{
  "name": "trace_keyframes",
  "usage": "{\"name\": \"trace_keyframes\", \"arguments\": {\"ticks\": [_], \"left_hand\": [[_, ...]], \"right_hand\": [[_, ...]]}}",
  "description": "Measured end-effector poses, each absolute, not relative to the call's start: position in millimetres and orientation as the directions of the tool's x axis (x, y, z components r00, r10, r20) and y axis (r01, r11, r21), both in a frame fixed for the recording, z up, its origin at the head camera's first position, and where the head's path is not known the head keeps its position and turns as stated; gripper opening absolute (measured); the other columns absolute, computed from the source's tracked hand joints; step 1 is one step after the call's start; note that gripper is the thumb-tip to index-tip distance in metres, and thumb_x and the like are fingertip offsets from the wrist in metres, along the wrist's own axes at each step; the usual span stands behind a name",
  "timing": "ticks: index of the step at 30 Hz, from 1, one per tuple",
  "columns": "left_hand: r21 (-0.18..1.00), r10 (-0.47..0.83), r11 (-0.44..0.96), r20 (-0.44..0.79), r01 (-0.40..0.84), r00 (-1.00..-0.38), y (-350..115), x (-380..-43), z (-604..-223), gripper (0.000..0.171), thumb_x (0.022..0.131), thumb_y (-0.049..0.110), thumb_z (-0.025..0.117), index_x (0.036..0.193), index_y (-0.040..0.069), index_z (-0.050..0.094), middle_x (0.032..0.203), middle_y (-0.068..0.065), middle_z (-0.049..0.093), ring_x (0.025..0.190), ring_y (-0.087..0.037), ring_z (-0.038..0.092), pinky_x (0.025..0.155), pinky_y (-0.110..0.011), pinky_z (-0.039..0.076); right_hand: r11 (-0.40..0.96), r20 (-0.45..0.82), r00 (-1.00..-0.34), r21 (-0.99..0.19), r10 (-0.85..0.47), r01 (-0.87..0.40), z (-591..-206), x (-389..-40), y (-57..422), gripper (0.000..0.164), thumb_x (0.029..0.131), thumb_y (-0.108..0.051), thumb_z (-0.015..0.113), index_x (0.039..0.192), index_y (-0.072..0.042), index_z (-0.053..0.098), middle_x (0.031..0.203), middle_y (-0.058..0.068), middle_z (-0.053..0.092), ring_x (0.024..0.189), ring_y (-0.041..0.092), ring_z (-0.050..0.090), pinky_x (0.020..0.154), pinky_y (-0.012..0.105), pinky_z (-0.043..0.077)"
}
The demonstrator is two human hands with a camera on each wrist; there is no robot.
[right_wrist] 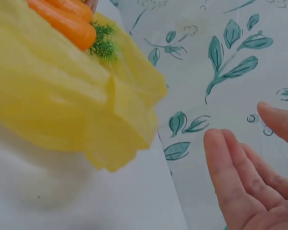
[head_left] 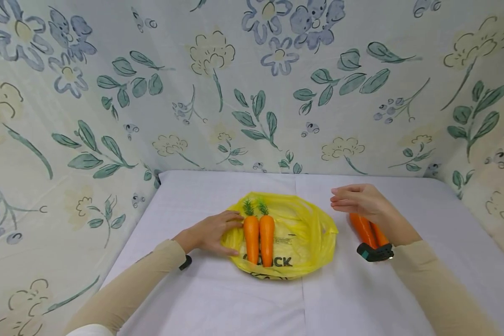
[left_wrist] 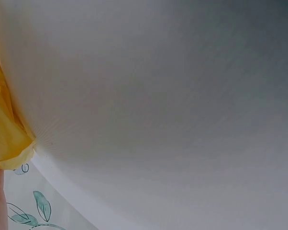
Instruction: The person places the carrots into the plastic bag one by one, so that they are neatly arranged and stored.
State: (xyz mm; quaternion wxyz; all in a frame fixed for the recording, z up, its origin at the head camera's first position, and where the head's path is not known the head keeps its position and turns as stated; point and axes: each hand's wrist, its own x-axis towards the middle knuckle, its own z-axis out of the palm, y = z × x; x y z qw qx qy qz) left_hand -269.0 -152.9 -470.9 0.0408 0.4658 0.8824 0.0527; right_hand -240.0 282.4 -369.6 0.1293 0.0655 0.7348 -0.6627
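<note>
A yellow plastic bag (head_left: pixel 304 233) lies spread on the table, its rim raised around two carrots (head_left: pixel 266 233) with green tops. Against the bag's left edge rests my left hand (head_left: pixel 214 232), thumb and fingers spread apart beside the left carrot. More orange carrots (head_left: pixel 361 227) lie to the right of the bag, partly hidden by my right hand and wrist. My right hand (head_left: pixel 361 200) hovers above them, fingers extended and holding nothing. In the right wrist view, its straight fingers (right_wrist: pixel 239 177) are apart from the bag.
A white cloth covers the table (head_left: pixel 210 298). Floral fabric (head_left: pixel 252 93) stands behind the table and along both sides. Dark wrist cameras are strapped to the right wrist (head_left: pixel 374 252) and left wrist (head_left: pixel 185 262).
</note>
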Motion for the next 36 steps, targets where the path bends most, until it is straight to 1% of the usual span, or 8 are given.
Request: {"name": "trace_keyframes", "arguments": {"ticks": [7, 11, 13, 19, 24, 29, 33, 36], "left_hand": [[0.135, 0.828, 0.557, -0.013, 0.82, -0.56, -152.8, -269.0, -472.1, 0.089, 0.083, 0.079, 0.053, 0.142, 0.013, 0.056, 0.153, -0.003, 0.042, 0.143, -0.022, 0.033, 0.113, -0.043, 0.034], [0.132, 0.826, 0.561, -0.024, 0.817, -0.563, -152.6, -268.8, -472.0, 0.089, 0.083, 0.079, 0.052, 0.142, 0.013, 0.056, 0.153, -0.003, 0.041, 0.143, -0.022, 0.033, 0.113, -0.043, 0.034], [0.129, 0.824, 0.564, -0.029, 0.816, -0.566, -152.7, -268.7, -471.4, 0.089, 0.083, 0.079, 0.052, 0.142, 0.013, 0.055, 0.153, -0.002, 0.041, 0.143, -0.022, 0.033, 0.114, -0.043, 0.034], [0.118, 0.825, 0.563, -0.02, 0.818, -0.565, -152.2, -269.3, -470.6, 0.087, 0.083, 0.078, 0.053, 0.141, 0.013, 0.056, 0.153, -0.003, 0.041, 0.142, -0.021, 0.034, 0.113, -0.042, 0.035], [0.122, 0.824, 0.564, -0.021, 0.816, -0.566, -152.2, -268.6, -470.6, 0.087, 0.083, 0.077, 0.054, 0.142, 0.013, 0.056, 0.153, -0.003, 0.042, 0.142, -0.022, 0.034, 0.113, -0.043, 0.035], [0.122, 0.82, 0.57, -0.031, 0.812, -0.571, -152.2, -267.9, -470.6, 0.087, 0.083, 0.077, 0.055, 0.143, 0.013, 0.055, 0.153, -0.003, 0.041, 0.143, -0.021, 0.033, 0.114, -0.041, 0.034], [0.12, 0.824, 0.564, -0.024, 0.817, -0.566, -152.5, -268.5, -470.7, 0.087, 0.083, 0.076, 0.056, 0.143, 0.012, 0.055, 0.153, -0.003, 0.041, 0.143, -0.021, 0.033, 0.114, -0.041, 0.034], [0.126, 0.831, 0.553, -0.016, 0.824, -0.555, -152.2, -268.9, -470.4, 0.086, 0.084, 0.075, 0.056, 0.142, 0.012, 0.056, 0.153, -0.004, 0.042, 0.143, -0.023, 0.034, 0.113, -0.043, 0.035]], "right_hand": [[0.178, -0.267, -0.963, -0.95, -0.033, 0.257, -379.8, -242.6, 318.6, 0.073, 0.095, -0.024, 0.071, 0.146, 0.013, 0.034, 0.103, 0.002, 0.067, 0.091, 0.014, 0.071, 0.088, 0.034, 0.055], [0.232, -0.248, -0.969, -0.942, -0.001, 0.241, -388.0, -242.3, 336.8, 0.079, 0.095, -0.032, 0.07, 0.148, 0.012, 0.032, 0.115, 0.011, 0.064, 0.091, 0.012, 0.07, 0.087, 0.032, 0.055], [0.226, -0.219, -0.976, -0.951, -0.009, 0.211, -396.5, -244.6, 349.8, 0.074, 0.094, -0.033, 0.071, 0.144, 0.012, 0.04, 0.116, 0.016, 0.063, 0.089, 0.012, 0.069, 0.084, 0.031, 0.057], [0.23, -0.215, -0.976, -0.952, -0.041, 0.2, -409.3, -243.0, 382.9, 0.061, 0.094, -0.034, 0.071, 0.134, 0.009, 0.054, 0.111, 0.007, 0.063, 0.093, 0.016, 0.067, 0.085, 0.033, 0.057], [0.349, -0.272, -0.962, -0.905, -0.028, 0.245, -406.6, -228.9, 389.3, 0.075, 0.098, -0.042, 0.063, 0.147, 0.01, 0.038, 0.118, -0.003, 0.059, 0.097, 0.009, 0.063, 0.093, 0.032, 0.053], [0.25, -0.32, -0.945, -0.911, 0.069, 0.327, -411.2, -224.5, 394.3, 0.083, 0.094, -0.036, 0.07, 0.149, 0.012, 0.031, 0.099, -0.014, 0.058, 0.088, 0.004, 0.063, 0.087, 0.031, 0.056], [0.192, -0.348, -0.928, -0.91, 0.131, 0.368, -419.7, -221.7, 403.8, 0.089, 0.09, -0.036, 0.075, 0.149, 0.013, 0.029, 0.094, -0.014, 0.056, 0.083, 0.004, 0.063, 0.084, 0.03, 0.057], [0.229, -0.376, -0.917, -0.889, 0.132, 0.398, -427.2, -216.7, 414.7, 0.086, 0.093, -0.037, 0.071, 0.148, 0.014, 0.029, 0.099, -0.011, 0.056, 0.084, 0.003, 0.063, 0.083, 0.029, 0.057]]}}
